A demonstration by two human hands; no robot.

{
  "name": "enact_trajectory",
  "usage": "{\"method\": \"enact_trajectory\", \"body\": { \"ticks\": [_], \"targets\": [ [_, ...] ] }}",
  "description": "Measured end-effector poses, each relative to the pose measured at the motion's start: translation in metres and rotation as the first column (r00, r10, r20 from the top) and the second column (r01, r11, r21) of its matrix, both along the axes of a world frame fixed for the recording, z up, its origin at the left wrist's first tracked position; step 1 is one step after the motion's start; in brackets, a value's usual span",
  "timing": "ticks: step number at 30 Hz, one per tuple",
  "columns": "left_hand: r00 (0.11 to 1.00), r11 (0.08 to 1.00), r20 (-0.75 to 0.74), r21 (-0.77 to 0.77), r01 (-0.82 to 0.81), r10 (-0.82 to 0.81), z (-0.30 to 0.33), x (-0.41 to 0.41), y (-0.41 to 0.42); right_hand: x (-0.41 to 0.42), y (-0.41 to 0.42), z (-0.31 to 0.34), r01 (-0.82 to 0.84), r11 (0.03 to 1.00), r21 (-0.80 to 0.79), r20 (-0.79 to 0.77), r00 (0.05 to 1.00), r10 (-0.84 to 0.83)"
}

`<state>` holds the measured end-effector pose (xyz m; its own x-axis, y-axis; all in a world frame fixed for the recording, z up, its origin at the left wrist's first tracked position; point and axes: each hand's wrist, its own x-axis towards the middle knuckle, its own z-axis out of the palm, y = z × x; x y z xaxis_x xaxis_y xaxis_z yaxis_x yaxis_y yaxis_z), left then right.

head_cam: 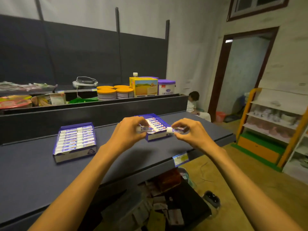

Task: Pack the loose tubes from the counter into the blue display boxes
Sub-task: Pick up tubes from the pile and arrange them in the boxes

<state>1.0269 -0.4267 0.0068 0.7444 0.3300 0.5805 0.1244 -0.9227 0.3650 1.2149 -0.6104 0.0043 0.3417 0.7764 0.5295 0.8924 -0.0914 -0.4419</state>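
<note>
Fingers (133, 124) of the left hand (128, 130) curled round one tube (146, 129); the right hand (188, 130) pinched a second tube (177, 129), both over the right box (156, 138) at 12 o'clock. At 10 o'clock the left box (75, 152) lay filled. No loose tubes showed on the counter (41, 172), so packing was judged nearly complete: two tubes remained.

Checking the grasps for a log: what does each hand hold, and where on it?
Left hand pinches a tube at its left end. Right hand pinches another tube along its body, white cap left free.
</note>
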Motion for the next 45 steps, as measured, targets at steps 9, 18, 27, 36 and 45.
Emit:
{"method": "enact_trajectory", "body": {
  "ticks": [9,18,27,36,45],
  "targets": [
    [0.978,0.979,-0.044,-0.014,-0.204,0.203,0.004,0.060,0.010,0.088,0.043,-0.004,-0.129,0.991,-0.021,0.000,0.992,0.130],
    [0.950,0.951,-0.071,-0.035,-0.307,0.304,0.005,0.087,0.062,0.130,0.133,-0.006,-0.283,0.957,-0.067,-0.018,0.959,0.282],
    [0.907,0.935,-0.239,0.016,-0.354,0.348,0.001,0.122,0.101,0.157,0.198,-0.003,-0.349,0.931,-0.103,0.003,0.936,0.351],
    [0.884,0.937,-0.312,0.087,-0.338,0.348,-0.009,0.142,0.116,0.169,0.224,-0.006,-0.401,0.911,-0.094,-0.007,0.915,0.403],
    [0.861,0.937,-0.379,0.052,-0.346,0.339,-0.013,0.145,0.123,0.178,0.229,-0.008,-0.435,0.893,-0.113,-0.050,0.900,0.432]
  ]
}}
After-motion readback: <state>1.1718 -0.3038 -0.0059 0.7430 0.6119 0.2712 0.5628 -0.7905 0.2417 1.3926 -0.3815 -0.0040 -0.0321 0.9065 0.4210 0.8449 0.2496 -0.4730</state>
